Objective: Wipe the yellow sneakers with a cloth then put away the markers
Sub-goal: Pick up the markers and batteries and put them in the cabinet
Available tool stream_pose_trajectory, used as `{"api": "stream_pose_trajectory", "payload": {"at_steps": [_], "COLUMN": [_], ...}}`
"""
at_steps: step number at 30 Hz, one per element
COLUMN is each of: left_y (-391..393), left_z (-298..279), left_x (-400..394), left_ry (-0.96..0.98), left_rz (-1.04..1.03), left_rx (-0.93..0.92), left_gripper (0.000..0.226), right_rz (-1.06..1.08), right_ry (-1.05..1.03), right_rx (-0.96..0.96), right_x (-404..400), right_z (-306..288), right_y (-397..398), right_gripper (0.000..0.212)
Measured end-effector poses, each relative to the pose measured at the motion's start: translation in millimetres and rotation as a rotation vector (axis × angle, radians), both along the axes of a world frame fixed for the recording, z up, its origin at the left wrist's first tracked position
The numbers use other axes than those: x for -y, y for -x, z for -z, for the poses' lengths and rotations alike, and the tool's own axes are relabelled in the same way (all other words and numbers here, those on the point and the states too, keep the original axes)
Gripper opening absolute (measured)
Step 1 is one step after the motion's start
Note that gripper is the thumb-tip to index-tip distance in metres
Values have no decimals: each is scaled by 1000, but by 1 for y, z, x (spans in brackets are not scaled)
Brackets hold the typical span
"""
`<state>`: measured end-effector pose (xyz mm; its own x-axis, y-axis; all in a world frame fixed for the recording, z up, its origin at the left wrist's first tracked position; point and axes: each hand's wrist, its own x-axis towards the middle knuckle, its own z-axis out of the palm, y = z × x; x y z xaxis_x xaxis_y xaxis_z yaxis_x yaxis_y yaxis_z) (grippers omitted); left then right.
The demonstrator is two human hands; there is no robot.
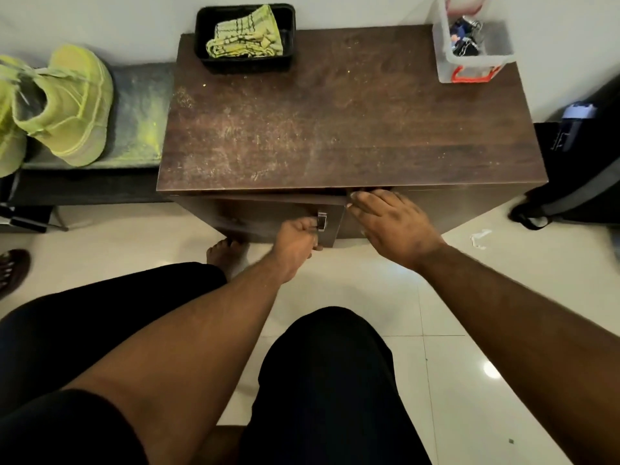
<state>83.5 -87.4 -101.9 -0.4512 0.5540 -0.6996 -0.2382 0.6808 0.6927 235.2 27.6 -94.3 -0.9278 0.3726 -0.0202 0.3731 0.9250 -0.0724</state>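
Head view of a seated person at a dark wooden cabinet. The left hand has its fingers curled round the metal door handle; the right hand lies with fingers extended against the top edge of the door beside it, holding nothing. The yellow sneakers stand on a low bench to the left, the cloth folded in a black tray on the counter. No markers are visible. Likely hazards: fingertips of the right hand pinched if the door swings shut, and the clear box at the corner jolted by a hard pull.
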Motion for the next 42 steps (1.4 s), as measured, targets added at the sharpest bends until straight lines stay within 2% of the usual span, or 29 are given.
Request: {"api": "stream_pose_trajectory", "payload": {"at_steps": [2, 3, 6, 9, 10, 11, 14, 15, 19, 21, 23, 25, 26, 28, 32, 34, 36, 39, 42], "left_y": [2, 2, 2, 4, 3, 1, -6, -8, -14, -15, -12, -9, -8, -6, 3, 3, -3, -11, -4], "left_z": [3, 3, -3, -14, -17, -22, -22, -20, -14, -14, -15, -14, -12, -6, 0, -2, -7, -10, -6], "left_x": [12, 19, 33, 41, 42, 45, 58, 64, 100, 121, 142, 156, 161, 169, 184, 186, 179, 147, 108], "left_ry": [21, 33, 69, 142, 174, 191, 177, 175, 197, 202, 260, 358, 399, 486, 618, 580, 521, 403, 342], "left_rz": [9, 27, 143, 219, 219, 201, 96, 76, -6, -55, -55, 108, 240, 446, 611, 681, 738, 898, 968], "left_rx": [-6, -16, -53, -6, -3, -11, -69, -78, -51, -183, -434, -775, -930, -1101, -1229, -1258, -1199, -1106, -1095], "left_gripper": [17, 23, 57, 110, 115, 110, 62, 53, 43, 51, 82, 113, 119, 115, 96, 92, 90, 88, 85], "right_rz": [-9, -7, -29, -6, 38, 93, 217, 250, 260, 220, 231, 380, 450, 501, 521, 558, 617, 673, 675], "right_ry": [-13, -18, -104, -160, -161, -162, -149, -139, -160, -128, 43, 416, 585, 713, 661, 631, 574, 405, 276], "right_rx": [23, 39, 102, 279, 343, 402, 505, 519, 547, 527, 487, 428, 397, 360, 419, 426, 401, 394, 447], "right_x": [0, 0, 1, 8, 10, 10, 17, 21, 41, 41, 36, 31, 30, 34, 48, 55, 63, 77, 84], "right_z": [-2, -4, -10, -28, -34, -39, -42, -40, -40, -44, -47, -52, -53, -54, -48, -45, -41, -36, -30], "right_y": [0, 1, 5, 23, 32, 40, 59, 63, 75, 71, 59, 41, 32, 20, 2, -8, -19, -29, -42], "right_gripper": [57, 61, 67, 68, 67, 62, 38, 34, 35, 33, 27, 20, 17, 14, 12, 12, 18, 25, 25]}}
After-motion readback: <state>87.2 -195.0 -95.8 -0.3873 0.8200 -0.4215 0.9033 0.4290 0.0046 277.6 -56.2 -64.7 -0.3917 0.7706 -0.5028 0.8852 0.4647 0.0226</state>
